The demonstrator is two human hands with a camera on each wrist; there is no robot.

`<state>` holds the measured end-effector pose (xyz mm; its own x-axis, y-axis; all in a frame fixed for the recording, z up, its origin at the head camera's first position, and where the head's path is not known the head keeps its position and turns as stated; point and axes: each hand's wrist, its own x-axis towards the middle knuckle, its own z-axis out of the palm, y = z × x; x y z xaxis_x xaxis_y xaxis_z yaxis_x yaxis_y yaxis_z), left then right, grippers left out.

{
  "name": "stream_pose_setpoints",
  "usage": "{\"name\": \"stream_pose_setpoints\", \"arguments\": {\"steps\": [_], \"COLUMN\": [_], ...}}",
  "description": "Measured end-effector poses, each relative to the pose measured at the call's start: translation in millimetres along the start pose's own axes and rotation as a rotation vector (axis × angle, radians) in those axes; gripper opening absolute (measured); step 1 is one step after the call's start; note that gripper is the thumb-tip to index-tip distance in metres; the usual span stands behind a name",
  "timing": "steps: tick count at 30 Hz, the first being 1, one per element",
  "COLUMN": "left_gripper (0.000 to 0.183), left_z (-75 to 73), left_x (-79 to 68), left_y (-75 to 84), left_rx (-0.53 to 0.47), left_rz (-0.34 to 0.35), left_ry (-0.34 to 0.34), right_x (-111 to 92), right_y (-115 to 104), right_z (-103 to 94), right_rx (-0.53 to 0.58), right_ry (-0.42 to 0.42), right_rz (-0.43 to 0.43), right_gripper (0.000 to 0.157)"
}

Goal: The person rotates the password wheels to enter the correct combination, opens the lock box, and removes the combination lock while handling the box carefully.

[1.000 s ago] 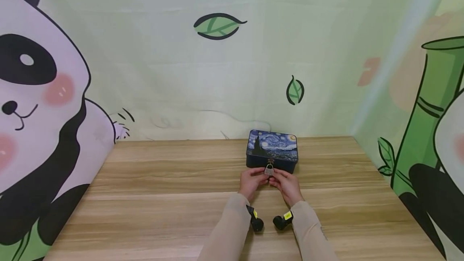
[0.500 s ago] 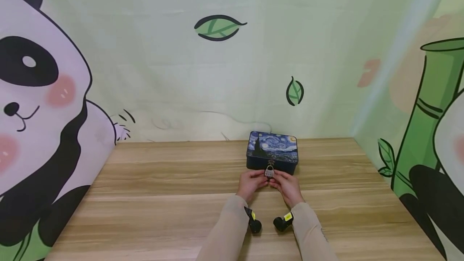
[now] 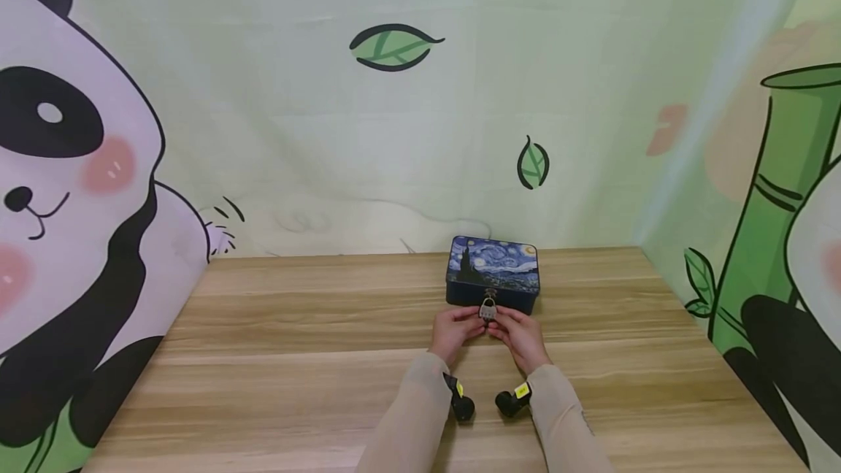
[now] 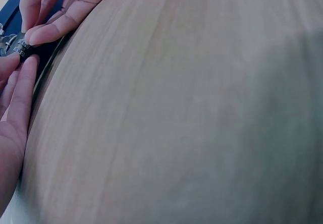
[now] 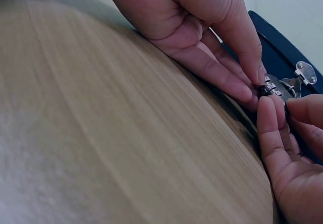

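Note:
A small metal combination padlock (image 3: 488,311) with number dials hangs at the front clasp of a dark blue tin box (image 3: 494,266), whose lid bears a swirling night-sky painting. From the left side my left hand (image 3: 452,332) pinches the padlock between thumb and fingers. On its other side my right hand (image 3: 523,339) holds it with thumb and fingertips. Close up in the right wrist view, the padlock (image 5: 275,88) shows its dials between the fingers of both hands, beside the silver clasp (image 5: 305,73). Fingers cover part of the lock, and the digits are too small to read.
The box stands at the back edge of a wood-grain table (image 3: 296,378), close to a pale green cloth backdrop (image 3: 276,93) printed with pandas, leaves and bamboo. Black wrist devices (image 3: 512,400) sit at both sleeve cuffs.
Both hands stay on the padlock, and the box keeps its place. Only a slight shift of the whole head view shows.

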<state>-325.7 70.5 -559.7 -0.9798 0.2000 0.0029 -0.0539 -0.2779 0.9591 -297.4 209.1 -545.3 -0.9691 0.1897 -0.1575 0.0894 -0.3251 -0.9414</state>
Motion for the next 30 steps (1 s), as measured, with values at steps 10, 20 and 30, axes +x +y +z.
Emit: {"name": "stream_pose_setpoints", "arguments": {"steps": [10, 20, 30], "left_gripper": [0.027, 0.026, 0.025], "left_z": [-0.6, 0.9, 1.7], "left_x": [2.7, -0.6, 1.3], "left_y": [-2.1, 2.2, 1.0], "left_rx": [-0.014, -0.010, -0.015], "left_rz": [-0.002, -0.005, -0.011], "left_ry": [-0.001, 0.016, 0.031], "right_x": [3.1, 1.8, 2.4], "right_y": [0.7, -0.2, 0.4], "right_z": [0.4, 0.2, 0.5], "right_rx": [0.001, -0.016, -0.013], "right_ry": [0.010, 0.009, 0.014], "right_rz": [0.007, 0.026, 0.020], "right_gripper": [0.038, 0.039, 0.038]}}
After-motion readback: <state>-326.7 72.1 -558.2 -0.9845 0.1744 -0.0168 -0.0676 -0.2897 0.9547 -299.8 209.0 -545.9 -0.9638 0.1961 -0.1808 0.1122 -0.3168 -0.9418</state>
